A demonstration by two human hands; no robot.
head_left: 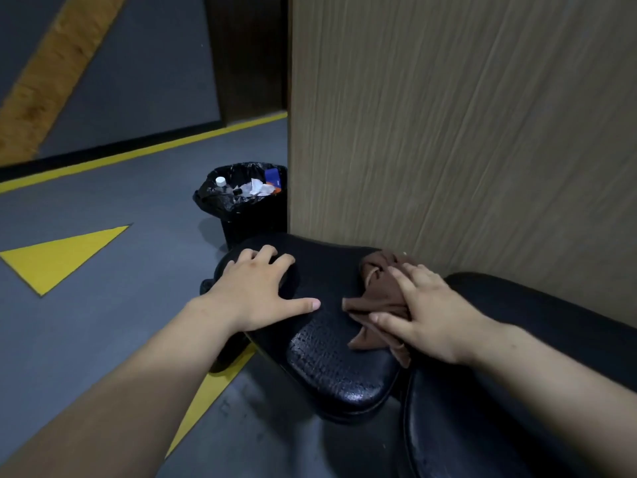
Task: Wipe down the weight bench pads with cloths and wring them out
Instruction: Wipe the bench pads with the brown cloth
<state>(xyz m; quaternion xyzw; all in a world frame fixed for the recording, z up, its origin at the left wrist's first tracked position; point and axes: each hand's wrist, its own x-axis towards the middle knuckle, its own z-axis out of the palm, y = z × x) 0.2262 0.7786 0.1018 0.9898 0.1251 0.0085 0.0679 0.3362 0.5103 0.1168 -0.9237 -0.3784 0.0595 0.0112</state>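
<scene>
A black textured seat pad (331, 360) of the weight bench lies in the middle of the view, its near part glistening wet. My left hand (255, 291) rests flat on the pad's left end, fingers spread, holding nothing. My right hand (424, 312) presses a crumpled brown cloth (375, 298) down on the pad's right side, fingers laid over it. A second, longer black pad (517, 408) runs off to the lower right, partly hidden under my right forearm.
A wood-grain panel (465, 132) rises right behind the pads. A black bin (248, 208) lined with a bag and holding rubbish stands on the grey floor at the panel's left corner. Yellow markings (62, 257) cross the floor on the left.
</scene>
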